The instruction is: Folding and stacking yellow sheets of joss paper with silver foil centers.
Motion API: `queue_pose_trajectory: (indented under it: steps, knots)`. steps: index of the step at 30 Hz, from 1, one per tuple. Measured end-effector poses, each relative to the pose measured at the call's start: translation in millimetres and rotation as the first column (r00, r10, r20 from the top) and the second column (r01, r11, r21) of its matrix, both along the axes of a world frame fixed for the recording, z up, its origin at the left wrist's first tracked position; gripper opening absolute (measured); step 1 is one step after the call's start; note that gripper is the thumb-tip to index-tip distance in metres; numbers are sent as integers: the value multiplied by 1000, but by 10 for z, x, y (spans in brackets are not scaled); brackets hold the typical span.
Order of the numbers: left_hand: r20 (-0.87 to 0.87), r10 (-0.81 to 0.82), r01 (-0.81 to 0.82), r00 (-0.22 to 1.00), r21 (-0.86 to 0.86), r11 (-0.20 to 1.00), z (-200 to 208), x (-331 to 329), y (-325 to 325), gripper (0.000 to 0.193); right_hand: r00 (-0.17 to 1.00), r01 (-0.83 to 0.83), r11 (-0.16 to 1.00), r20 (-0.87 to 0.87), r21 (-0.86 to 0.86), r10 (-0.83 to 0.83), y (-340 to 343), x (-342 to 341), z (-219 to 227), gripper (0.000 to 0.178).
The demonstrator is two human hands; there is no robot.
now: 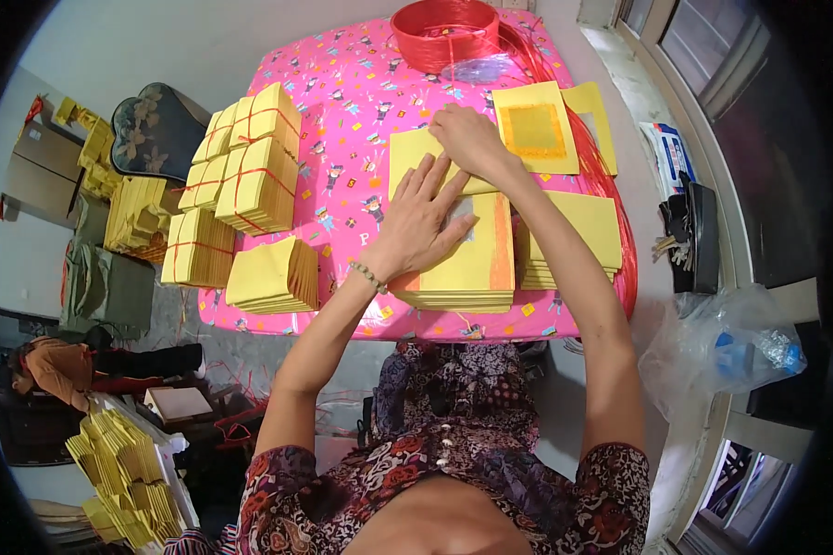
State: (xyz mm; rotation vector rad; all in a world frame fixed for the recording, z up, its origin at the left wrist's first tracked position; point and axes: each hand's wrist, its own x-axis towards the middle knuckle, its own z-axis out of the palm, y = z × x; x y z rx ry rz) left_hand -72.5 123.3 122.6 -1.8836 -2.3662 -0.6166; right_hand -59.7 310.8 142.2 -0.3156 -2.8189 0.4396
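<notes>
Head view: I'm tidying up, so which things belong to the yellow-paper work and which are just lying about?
Apparently in the work:
yellow stack under the left hand
tied yellow bundles
red coil, matching the ties' colour

Apparently just lying about:
clear plastic bag
white-and-blue packet

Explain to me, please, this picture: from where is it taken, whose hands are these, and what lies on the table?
There is no machine: a person works with two bare hands. A wide camera on the head looks down, so straight edges bend. The left hand lies flat, fingers spread, over a yellow stack. The right hand is just beyond, on yellow paper; whether it grips anything is hard to tell. On the pink tablecloth there are also yellow bundles tied in red, at left, and a red coil at the far side.
</notes>
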Motion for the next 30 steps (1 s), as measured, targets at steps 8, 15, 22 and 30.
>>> queue_pose_trajectory:
  steps: [8, 15, 22, 30]
  knots:
    - [-64, -17, 18, 998, 18, 1000, -145, -54, 10, 68, 990, -84, 995, -112, 47, 89, -351, 1067, 7, 61]
    - [-27, -29, 31, 999, 52, 998, -142, -39, -5, 67, 989, -101, 995, 107, 3, 100, -426, 1437, -53, 76]
    - [-7, -91, 91, 996, -5, 996, -71, -139, -50, 63, 989, -112, 994, 98, -11, 113, -378, 1477, -124, 78]
    - [-1, -43, 43, 999, -57, 997, -139, -299, -189, 59, 988, -134, 990, 88, 49, 130, -364, 1467, -127, 70]
